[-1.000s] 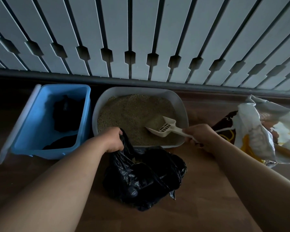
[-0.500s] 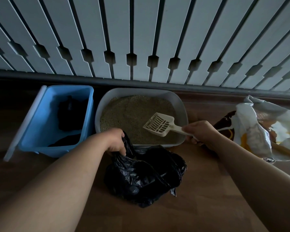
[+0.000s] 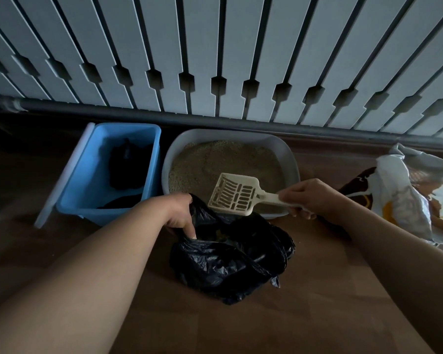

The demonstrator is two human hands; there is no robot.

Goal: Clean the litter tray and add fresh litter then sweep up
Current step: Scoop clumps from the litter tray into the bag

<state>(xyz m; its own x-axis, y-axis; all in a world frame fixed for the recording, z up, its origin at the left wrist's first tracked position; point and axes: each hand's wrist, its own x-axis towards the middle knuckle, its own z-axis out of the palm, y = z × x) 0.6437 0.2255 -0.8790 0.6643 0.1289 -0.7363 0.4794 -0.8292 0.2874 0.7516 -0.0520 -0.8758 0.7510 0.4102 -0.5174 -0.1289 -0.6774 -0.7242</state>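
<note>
A grey litter tray (image 3: 293,164) filled with beige litter stands on the wooden floor against the wall. My right hand (image 3: 307,198) grips the handle of a cream slotted scoop (image 3: 234,195), which hangs tilted over the tray's near edge, above the mouth of a black rubbish bag (image 3: 228,261). My left hand (image 3: 178,213) grips the bag's rim at its left side and holds it open. The bag lies crumpled on the floor just in front of the tray.
A blue plastic bin (image 3: 92,187) with dark contents stands left of the tray. A crumpled white and brown litter sack (image 3: 404,195) lies on the right. White slatted panelling (image 3: 215,52) and a grey pipe (image 3: 215,121) run behind.
The scoop has risen out of the litter and come towards me over the bag's mouth. My left hand has kept its hold on the bag.
</note>
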